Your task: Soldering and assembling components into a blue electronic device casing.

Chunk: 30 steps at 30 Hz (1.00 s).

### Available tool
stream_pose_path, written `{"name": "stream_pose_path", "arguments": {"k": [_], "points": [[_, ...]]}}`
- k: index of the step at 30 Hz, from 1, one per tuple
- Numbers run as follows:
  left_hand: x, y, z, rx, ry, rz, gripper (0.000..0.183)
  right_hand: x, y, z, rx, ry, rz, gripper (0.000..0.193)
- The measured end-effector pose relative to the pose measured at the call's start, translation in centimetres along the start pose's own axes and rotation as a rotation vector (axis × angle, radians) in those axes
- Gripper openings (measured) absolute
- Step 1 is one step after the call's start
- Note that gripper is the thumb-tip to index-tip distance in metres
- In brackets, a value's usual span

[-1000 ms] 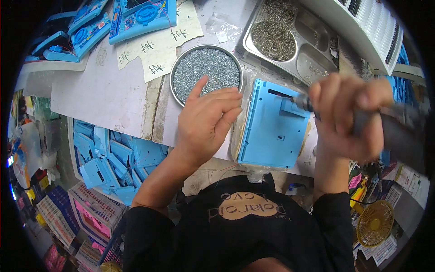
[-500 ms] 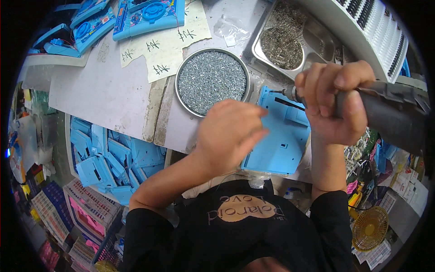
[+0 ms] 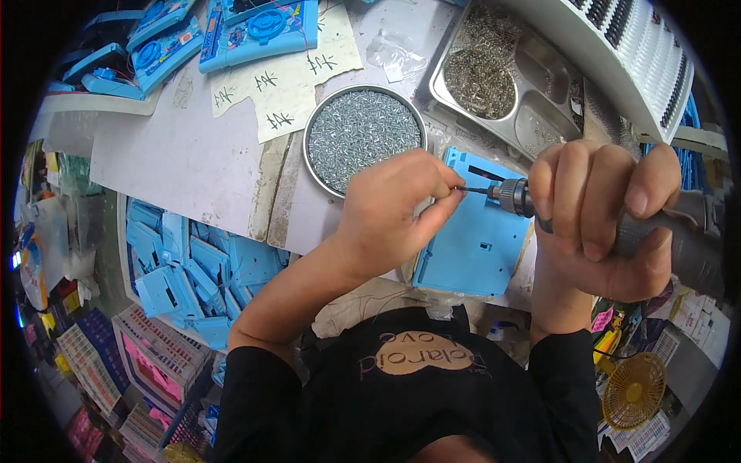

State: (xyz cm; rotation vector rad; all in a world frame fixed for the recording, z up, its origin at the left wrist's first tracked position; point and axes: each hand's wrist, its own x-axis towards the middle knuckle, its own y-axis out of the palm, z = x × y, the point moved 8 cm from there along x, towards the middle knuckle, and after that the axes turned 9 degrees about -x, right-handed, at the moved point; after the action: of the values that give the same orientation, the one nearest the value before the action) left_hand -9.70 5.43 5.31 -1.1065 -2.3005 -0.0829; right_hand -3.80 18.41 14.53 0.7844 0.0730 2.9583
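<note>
My right hand (image 3: 606,220) is wrapped round the dark body of an electric screwdriver (image 3: 511,197), whose thin bit points left. At the tip of the bit, my left hand (image 3: 392,202) pinches thumb and forefinger together. Whatever is between those fingertips is too small to make out. Both hands are above a flat blue plastic panel (image 3: 467,255), which has slots and small holes and lies close in front of my body. A round metal bowl (image 3: 310,158) full of small silvery screws stands just beyond my left hand.
A metal compartment tray (image 3: 532,127) holding small metal parts stands behind the panel. Blue plastic pieces (image 3: 193,270) fill a container at left. Blue printed casings (image 3: 266,35) sit at the far left beside a marked paper sheet (image 3: 285,92). A white rack (image 3: 637,65) curves along the far right.
The screwdriver bit has moved from the panel's far left corner toward me, and its tip now meets my left fingertips. My left hand's fingers have closed into a pinch.
</note>
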Motion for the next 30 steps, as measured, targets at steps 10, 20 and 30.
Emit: {"name": "stream_pose_path", "arguments": {"k": [10, 20, 30], "points": [[-1.3, -0.1, -0.8, 0.254, 0.083, -0.041, 0.021, -0.5, -1.1, -1.1, -0.065, -0.036, -0.037, 0.022], [-4.4, 4.2, -1.3, 0.298, 0.001, 0.197, 0.009, -0.5, -1.6, -5.6, -0.086, 0.014, -0.173, 0.017], [-4.4, 4.1, -1.3, 0.322, -0.024, 0.186, 0.014, -0.6, -1.2, -6.1, -0.407, 0.130, -0.141, 0.022]]}}
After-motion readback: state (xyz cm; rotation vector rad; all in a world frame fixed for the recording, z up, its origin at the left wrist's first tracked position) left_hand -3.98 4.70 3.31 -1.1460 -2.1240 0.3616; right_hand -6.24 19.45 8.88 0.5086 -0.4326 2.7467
